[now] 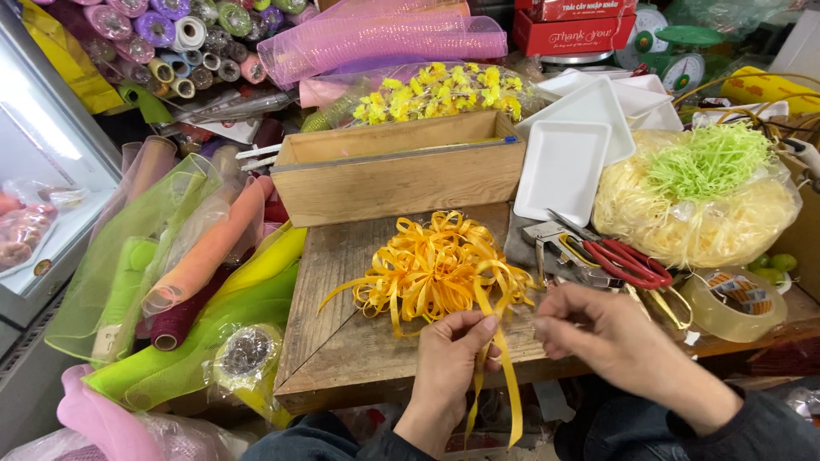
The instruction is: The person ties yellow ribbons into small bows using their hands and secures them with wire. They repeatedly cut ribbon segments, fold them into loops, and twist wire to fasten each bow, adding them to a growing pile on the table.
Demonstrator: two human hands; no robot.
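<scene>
A pile of looped yellow-orange ribbon bows (431,266) lies on a wooden table (333,341). My left hand (450,363) pinches a strand of yellow ribbon (506,376) at the table's front edge; its tail hangs down past the edge. My right hand (608,337) hovers just to the right with fingers loosely curled, and I cannot see anything in it.
A wooden box (397,166) stands behind the bows. Red-handled scissors (628,260) and a stapler (555,243) lie at right, beside a clear tape roll (739,303), a bag of shredded paper (696,201) and white foam trays (564,162). Mesh rolls (201,256) lean at left.
</scene>
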